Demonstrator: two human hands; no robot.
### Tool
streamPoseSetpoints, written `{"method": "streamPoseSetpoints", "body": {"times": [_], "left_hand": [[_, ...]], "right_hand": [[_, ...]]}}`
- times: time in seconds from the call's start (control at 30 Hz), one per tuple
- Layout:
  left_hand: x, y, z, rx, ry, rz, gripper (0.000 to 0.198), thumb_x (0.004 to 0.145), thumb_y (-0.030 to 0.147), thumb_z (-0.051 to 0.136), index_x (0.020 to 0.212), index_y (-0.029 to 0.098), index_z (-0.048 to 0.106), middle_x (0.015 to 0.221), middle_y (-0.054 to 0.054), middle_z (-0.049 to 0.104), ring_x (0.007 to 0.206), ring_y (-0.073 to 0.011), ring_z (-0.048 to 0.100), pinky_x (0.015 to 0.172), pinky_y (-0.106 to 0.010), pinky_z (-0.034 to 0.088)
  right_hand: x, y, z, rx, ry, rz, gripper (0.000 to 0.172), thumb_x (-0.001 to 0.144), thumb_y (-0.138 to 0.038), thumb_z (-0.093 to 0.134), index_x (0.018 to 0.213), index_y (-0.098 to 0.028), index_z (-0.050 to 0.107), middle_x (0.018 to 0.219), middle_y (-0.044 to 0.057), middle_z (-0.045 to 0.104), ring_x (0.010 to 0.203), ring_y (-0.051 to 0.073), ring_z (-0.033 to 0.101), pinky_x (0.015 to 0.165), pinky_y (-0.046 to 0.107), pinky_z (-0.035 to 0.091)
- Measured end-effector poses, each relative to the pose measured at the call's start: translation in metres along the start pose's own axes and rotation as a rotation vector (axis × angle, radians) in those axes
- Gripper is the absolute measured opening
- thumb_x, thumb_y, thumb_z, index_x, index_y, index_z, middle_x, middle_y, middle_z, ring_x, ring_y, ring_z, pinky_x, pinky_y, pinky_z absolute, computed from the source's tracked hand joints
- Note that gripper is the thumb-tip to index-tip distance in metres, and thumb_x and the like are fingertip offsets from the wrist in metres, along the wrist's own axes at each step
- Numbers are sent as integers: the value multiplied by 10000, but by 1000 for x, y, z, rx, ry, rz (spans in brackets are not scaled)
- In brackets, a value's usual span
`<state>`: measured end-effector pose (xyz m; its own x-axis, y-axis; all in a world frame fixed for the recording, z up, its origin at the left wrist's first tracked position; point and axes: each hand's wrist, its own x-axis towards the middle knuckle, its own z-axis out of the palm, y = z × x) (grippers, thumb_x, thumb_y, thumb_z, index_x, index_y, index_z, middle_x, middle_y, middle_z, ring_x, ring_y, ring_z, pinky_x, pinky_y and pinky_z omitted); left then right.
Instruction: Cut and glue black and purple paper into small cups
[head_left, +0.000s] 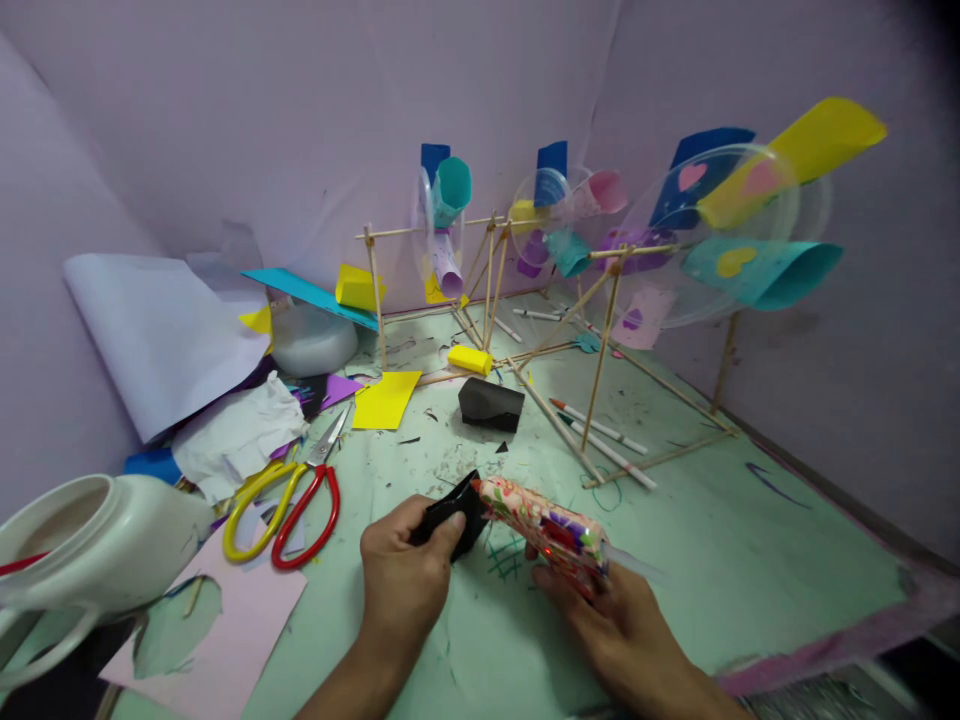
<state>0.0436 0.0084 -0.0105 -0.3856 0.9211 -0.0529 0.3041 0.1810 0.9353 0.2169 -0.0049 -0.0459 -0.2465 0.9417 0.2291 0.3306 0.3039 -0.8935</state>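
Pinched in my left hand [409,570] is a folded piece of black paper [466,510], raised over the green tabletop. My right hand [611,620] is wrapped round the grip of a floral-patterned hot glue gun [544,520]. Its nozzle points left and meets the upper edge of the black paper; I cannot tell whether glue is coming out. A small red light glows on the gun's side, and a clear glue stick [630,562] sticks out of its back. Just beyond my hands lies a rolled black paper piece [491,403], with a small yellow one [470,359] behind it.
Scissors [315,475] with yellow and red handles lie at left, among paper scraps [240,430] and a white jug [112,540]. Stick frames [604,370] holding clear discs with coloured paper rolls stand at back and right. Markers [604,440] lie inside the right frame.
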Motion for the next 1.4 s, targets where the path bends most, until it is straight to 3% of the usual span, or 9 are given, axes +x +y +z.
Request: {"method": "streamPoseSetpoints", "body": {"times": [0.13, 0.3, 0.5, 0.77, 0.97, 1.17, 1.33, 1.4], "left_hand": [[0, 0, 1, -36, 2, -7, 181, 555, 294, 651, 477, 145, 586, 429, 35, 496, 465, -100, 437, 437, -185, 338], [0, -1, 2, -64, -14, -20, 174, 564, 287, 664, 489, 147, 593, 432, 40, 508, 460, -96, 442, 430, -180, 339], [0, -4, 1, -44, -25, -10, 169, 584, 286, 664, 511, 147, 602, 455, 31, 536, 488, -108, 464, 450, -185, 362], [-1, -3, 1, -39, -28, -35, 182, 598, 275, 668, 494, 153, 581, 445, 38, 510, 479, -104, 443, 445, -185, 339], [0, -4, 1, -38, -15, -21, 171, 596, 266, 669, 503, 148, 589, 450, 41, 510, 484, -99, 447, 452, -180, 348], [-1, -6, 1, -43, -43, -28, 157, 613, 261, 677, 535, 140, 614, 470, 36, 545, 497, -104, 476, 459, -184, 364], [3, -9, -2, -170, -81, -132, 182, 606, 276, 689, 668, 107, 661, 548, -6, 629, 553, -155, 562, 524, -242, 441], [6, -9, -3, -238, -77, -158, 234, 577, 270, 715, 720, 91, 673, 579, -17, 651, 574, -170, 584, 548, -267, 466]], "right_hand": [[-3, 5, 1, 18, -40, -2, 348, 854, -312, 475, 1161, -181, 573, 892, 84, 693, 737, 206, 666, 639, 266, 567], [-6, 7, 0, 18, -83, -25, 346, 862, -267, 461, 1202, -226, 512, 955, 62, 663, 820, 190, 651, 713, 242, 551], [-6, 8, 0, -39, -66, 1, 265, 857, -288, 461, 1085, -210, 570, 933, 64, 655, 832, 196, 642, 723, 245, 546], [-4, 5, -1, -47, -76, -14, 317, 837, -264, 480, 1144, -246, 558, 1030, 52, 660, 880, 214, 647, 731, 264, 551], [-4, 4, -1, -89, -37, -1, 293, 832, -293, 476, 1087, -222, 603, 793, 44, 678, 704, 203, 657, 633, 264, 560], [-3, 3, 1, -49, -51, -13, 299, 834, -275, 480, 1105, -221, 595, 963, 62, 682, 854, 215, 656, 731, 270, 546], [3, -15, -20, 35, -18, 100, 238, 781, -328, 545, 926, -186, 668, 848, 61, 710, 747, 225, 666, 683, 299, 553], [4, -17, -40, -19, 63, 164, 233, 743, -372, 577, 840, -180, 669, 698, 56, 691, 636, 220, 652, 558, 280, 543]]}}
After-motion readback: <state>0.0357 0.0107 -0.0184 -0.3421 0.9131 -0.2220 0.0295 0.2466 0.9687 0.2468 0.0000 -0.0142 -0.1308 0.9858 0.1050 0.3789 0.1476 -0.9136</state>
